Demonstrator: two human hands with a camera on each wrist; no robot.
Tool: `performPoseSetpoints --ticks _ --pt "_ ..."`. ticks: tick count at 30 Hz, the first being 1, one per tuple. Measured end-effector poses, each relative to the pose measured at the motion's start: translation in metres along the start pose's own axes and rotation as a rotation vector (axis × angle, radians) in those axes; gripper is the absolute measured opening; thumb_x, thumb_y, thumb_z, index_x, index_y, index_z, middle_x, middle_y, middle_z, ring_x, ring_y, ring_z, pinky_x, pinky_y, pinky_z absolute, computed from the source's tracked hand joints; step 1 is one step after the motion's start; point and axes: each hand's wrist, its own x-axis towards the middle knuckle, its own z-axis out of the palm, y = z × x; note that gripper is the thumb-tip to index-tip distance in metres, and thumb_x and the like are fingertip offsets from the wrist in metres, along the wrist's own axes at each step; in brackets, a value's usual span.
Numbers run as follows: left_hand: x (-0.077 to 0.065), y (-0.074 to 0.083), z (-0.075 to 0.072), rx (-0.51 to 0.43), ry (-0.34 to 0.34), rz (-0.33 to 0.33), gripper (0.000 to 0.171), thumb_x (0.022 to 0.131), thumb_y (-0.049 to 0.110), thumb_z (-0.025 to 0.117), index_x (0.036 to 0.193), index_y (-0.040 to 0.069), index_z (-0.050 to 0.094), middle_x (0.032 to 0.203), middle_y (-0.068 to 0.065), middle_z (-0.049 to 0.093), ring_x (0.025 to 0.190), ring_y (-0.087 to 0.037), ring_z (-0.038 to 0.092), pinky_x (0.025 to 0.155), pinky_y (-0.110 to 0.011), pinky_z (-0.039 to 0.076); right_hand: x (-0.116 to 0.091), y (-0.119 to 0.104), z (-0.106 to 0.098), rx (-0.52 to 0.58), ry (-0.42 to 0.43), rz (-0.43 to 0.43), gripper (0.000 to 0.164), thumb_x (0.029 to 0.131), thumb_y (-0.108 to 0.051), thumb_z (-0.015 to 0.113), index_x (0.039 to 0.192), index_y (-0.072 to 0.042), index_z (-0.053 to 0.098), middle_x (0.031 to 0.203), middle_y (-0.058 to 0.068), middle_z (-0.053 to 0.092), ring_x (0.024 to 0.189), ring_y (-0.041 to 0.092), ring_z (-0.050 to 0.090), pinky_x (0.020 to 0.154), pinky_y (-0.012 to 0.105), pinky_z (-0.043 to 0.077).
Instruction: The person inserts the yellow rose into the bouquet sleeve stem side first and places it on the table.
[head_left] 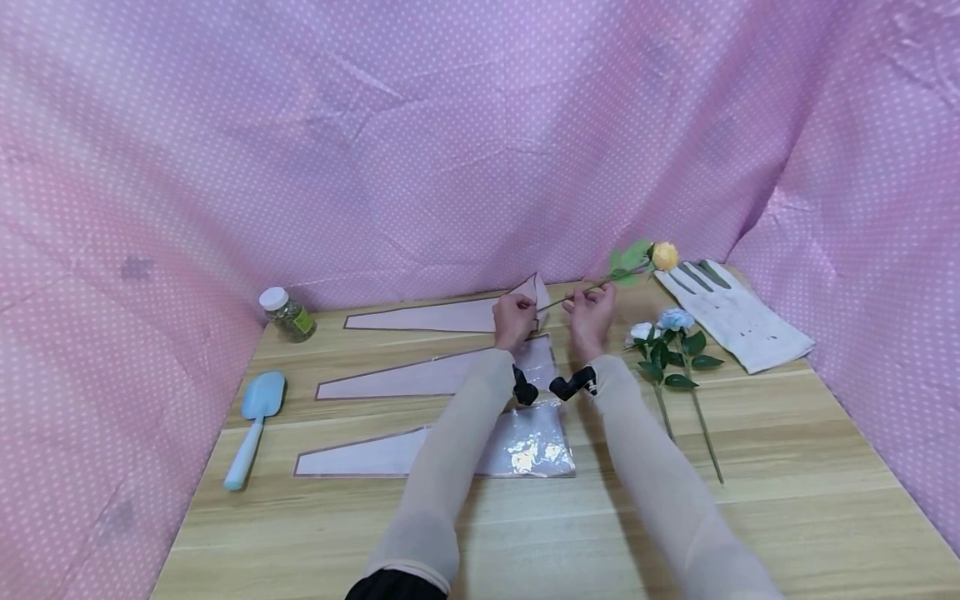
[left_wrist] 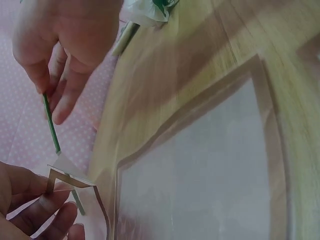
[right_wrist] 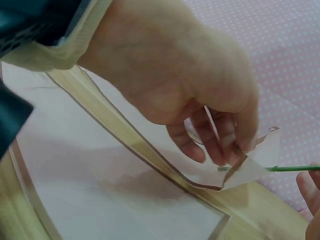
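At the back of the table, my left hand [head_left: 513, 321] pinches the wide end of a flat tapered flower sleeve [head_left: 427, 317], pale with a brown border. Its mouth is lifted and spread a little. My right hand [head_left: 591, 312] holds the green stem of a yellow artificial rose [head_left: 664, 256], whose bloom points off to the right. In the left wrist view the lower end of the stem [left_wrist: 52, 127] runs into the sleeve's mouth [left_wrist: 70, 175], between the front and back layers. The left fingertips [right_wrist: 232, 152] grip the brown edge just beside the stem.
Two more sleeves [head_left: 390, 379] [head_left: 360, 454] lie in front, partly under the left arm. To the right are a white rose [head_left: 642, 333], a blue rose [head_left: 676, 319] and a white glove [head_left: 738, 321]. A lidded jar [head_left: 288, 315] and a blue trowel [head_left: 262, 396] lie left.
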Motion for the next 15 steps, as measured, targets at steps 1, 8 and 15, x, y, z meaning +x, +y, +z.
performPoseSetpoints --ticks 1,8,15 --pt "0.0 0.001 0.0 -0.002 -0.001 -0.001 0.013 0.088 0.007 0.067 0.092 0.003 0.078 0.09 -0.012 0.077 0.087 -0.024 0.07 0.08 -0.029 0.054 0.0 0.001 0.0 -0.006 -0.002 0.006 0.041 0.095 0.008 0.053 0.131 0.008 0.035 0.091 0.004 0.053 0.088 0.027 0.067 0.074 0.032 0.062" --pt "-0.001 0.003 -0.001 -0.004 0.007 0.01 0.013 0.087 0.007 0.066 0.09 0.003 0.079 0.088 -0.011 0.078 0.085 -0.023 0.069 0.077 -0.025 0.052 -0.004 0.009 0.003 0.011 -0.009 0.039 0.028 0.096 0.007 0.052 0.121 0.01 0.042 0.092 0.011 0.059 0.082 0.02 0.068 0.093 0.053 0.055" --pt "-0.002 0.004 -0.002 -0.002 0.005 0.0 0.014 0.087 0.008 0.066 0.089 0.004 0.079 0.086 -0.011 0.077 0.08 -0.021 0.068 0.071 -0.022 0.048 -0.006 0.014 0.004 0.031 -0.01 0.039 0.005 0.102 -0.004 0.05 0.103 -0.001 0.052 0.094 0.018 0.064 0.084 0.027 0.07 0.091 0.054 0.055"
